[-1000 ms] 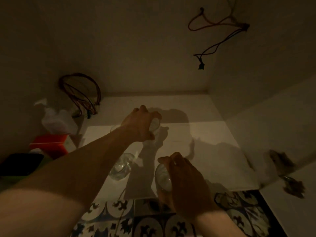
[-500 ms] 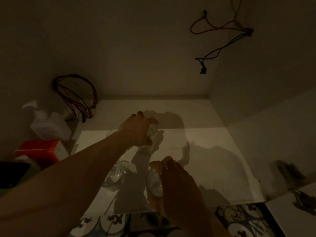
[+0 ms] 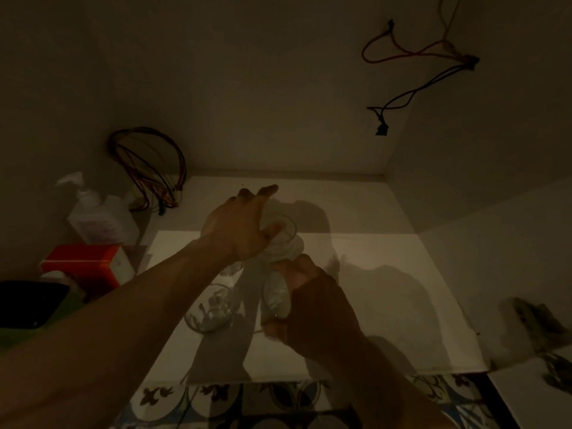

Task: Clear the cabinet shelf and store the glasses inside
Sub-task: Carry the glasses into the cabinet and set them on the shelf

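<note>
1. A dim white cabinet shelf (image 3: 356, 305) is filling the view, walled at the far side and on both flanks; patterned floor tiles (image 3: 216, 397) are showing below its near edge.
2. The left hand (image 3: 238, 230) is reaching to the middle of the shelf with fingers spreading over a far glass (image 3: 283, 239); the thumb is lying against its rim, but whether the fingers are truly gripping it I cannot tell.
3. The right hand (image 3: 312, 305) is curling round a near glass (image 3: 274, 300), holding it just nearer than the far glass and almost touching it.
4. A third glass (image 3: 210, 308) is standing upright on the shelf to the left of the held one, partly under the left forearm; another glass (image 3: 230, 269) is peeking out just beyond it.
5. At the far left a bundle of coloured wires (image 3: 148, 171) is hanging on the wall; a white pump bottle (image 3: 93, 218) and a red box (image 3: 83, 267) are sitting beneath it.
6. Loose wires (image 3: 411, 72) are dangling at the upper right.
</note>
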`<state>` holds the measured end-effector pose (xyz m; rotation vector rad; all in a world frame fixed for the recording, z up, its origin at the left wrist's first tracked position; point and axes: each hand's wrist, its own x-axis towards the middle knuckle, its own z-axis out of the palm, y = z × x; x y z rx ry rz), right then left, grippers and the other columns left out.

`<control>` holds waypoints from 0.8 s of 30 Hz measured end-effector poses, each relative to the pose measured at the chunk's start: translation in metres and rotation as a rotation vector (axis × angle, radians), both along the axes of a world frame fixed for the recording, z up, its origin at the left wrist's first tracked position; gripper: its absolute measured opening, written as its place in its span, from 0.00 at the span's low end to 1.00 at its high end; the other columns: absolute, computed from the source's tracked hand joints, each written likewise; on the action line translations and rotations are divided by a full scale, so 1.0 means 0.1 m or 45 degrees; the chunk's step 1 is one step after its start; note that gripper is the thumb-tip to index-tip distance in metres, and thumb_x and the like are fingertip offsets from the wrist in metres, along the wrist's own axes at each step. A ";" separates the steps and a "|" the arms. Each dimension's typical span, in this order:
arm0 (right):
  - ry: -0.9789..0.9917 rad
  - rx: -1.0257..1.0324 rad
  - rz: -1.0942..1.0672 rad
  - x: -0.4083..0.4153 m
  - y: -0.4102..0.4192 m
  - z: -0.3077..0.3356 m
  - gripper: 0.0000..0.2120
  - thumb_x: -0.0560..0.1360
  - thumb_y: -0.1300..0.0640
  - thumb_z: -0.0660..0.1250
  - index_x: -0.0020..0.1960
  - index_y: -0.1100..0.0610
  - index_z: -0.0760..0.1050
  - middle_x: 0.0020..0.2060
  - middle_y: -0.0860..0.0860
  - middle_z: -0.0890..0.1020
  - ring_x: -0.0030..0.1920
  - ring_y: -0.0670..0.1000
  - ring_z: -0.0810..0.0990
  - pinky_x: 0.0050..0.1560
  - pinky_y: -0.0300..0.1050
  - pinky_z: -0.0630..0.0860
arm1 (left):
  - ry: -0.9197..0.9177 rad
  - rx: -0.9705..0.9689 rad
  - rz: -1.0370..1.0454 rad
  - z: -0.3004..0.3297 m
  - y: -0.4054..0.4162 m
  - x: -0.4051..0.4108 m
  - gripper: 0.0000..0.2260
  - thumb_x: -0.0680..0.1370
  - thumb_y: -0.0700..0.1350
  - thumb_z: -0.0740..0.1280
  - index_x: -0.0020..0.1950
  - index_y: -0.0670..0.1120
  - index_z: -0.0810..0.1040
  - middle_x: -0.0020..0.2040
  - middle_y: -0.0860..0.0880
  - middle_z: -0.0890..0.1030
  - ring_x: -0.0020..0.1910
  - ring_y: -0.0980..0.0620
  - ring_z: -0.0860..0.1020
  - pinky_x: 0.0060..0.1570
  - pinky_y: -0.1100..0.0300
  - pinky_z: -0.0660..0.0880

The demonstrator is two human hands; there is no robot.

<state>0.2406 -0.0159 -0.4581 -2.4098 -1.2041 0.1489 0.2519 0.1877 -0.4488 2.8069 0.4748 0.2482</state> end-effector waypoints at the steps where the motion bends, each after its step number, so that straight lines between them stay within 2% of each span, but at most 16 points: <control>1: 0.012 -0.006 -0.005 0.01 0.04 0.02 0.40 0.67 0.45 0.79 0.73 0.49 0.66 0.66 0.50 0.71 0.61 0.55 0.75 0.60 0.52 0.76 | -0.040 0.016 0.024 0.00 0.05 -0.06 0.32 0.78 0.66 0.59 0.79 0.60 0.53 0.68 0.43 0.71 0.62 0.42 0.74 0.55 0.46 0.76; 7: 0.005 -0.006 -0.015 0.00 0.19 -0.03 0.38 0.67 0.47 0.78 0.72 0.51 0.68 0.64 0.52 0.73 0.60 0.57 0.77 0.58 0.51 0.77 | -0.066 0.135 0.065 -0.05 0.24 -0.32 0.27 0.81 0.62 0.55 0.78 0.55 0.58 0.66 0.43 0.74 0.60 0.42 0.76 0.50 0.50 0.73; 12: 0.039 -0.021 -0.049 -0.02 0.25 -0.08 0.38 0.67 0.45 0.78 0.73 0.48 0.68 0.64 0.51 0.73 0.61 0.57 0.75 0.59 0.50 0.76 | -0.039 0.126 0.108 -0.10 0.26 -0.43 0.25 0.82 0.60 0.54 0.78 0.55 0.59 0.67 0.44 0.74 0.61 0.43 0.75 0.55 0.50 0.72; 17: 0.008 -0.004 -0.002 0.00 0.27 -0.11 0.38 0.66 0.46 0.79 0.73 0.51 0.69 0.63 0.52 0.74 0.61 0.58 0.76 0.59 0.51 0.77 | -0.029 0.120 0.131 -0.12 0.26 -0.47 0.25 0.82 0.60 0.53 0.78 0.55 0.60 0.67 0.44 0.74 0.62 0.43 0.75 0.56 0.49 0.72; 24: 0.023 -0.065 0.021 0.02 0.26 -0.12 0.38 0.68 0.47 0.77 0.74 0.48 0.65 0.66 0.50 0.71 0.62 0.55 0.73 0.59 0.51 0.76 | 0.002 0.095 0.135 -0.14 0.21 -0.48 0.24 0.82 0.60 0.54 0.78 0.55 0.60 0.69 0.45 0.73 0.64 0.43 0.73 0.60 0.49 0.71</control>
